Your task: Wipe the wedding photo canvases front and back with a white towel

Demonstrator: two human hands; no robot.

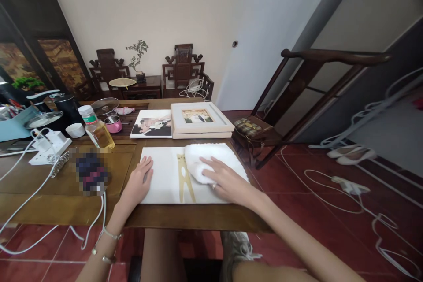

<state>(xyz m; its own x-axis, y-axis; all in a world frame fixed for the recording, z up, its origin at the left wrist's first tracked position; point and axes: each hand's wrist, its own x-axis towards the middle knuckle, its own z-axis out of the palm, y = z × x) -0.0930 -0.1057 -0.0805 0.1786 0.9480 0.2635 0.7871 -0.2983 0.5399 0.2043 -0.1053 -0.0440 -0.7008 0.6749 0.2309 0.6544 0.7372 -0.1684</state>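
A flat white rectangular panel (161,180) with a gold-coloured figure (183,180) down its middle lies on the wooden table near the front edge; it looks like an album or picture panel, but I cannot tell which. My left hand (140,179) rests on the panel's left edge, fingers stretched out and holding nothing. On the panel's right half my right hand (220,180) presses a fluffy white cloth (205,154), its fingers bent over a bunched fold. Part of the cloth reaches the panel's right edge.
Behind the panel sit stacked framed pictures (201,130) and a photo panel (152,124). To the left are an oil bottle (97,128), pink cup (113,124), power strip (49,150), blurred dark object (90,169) and white cables. A wooden chair (297,92) stands right.
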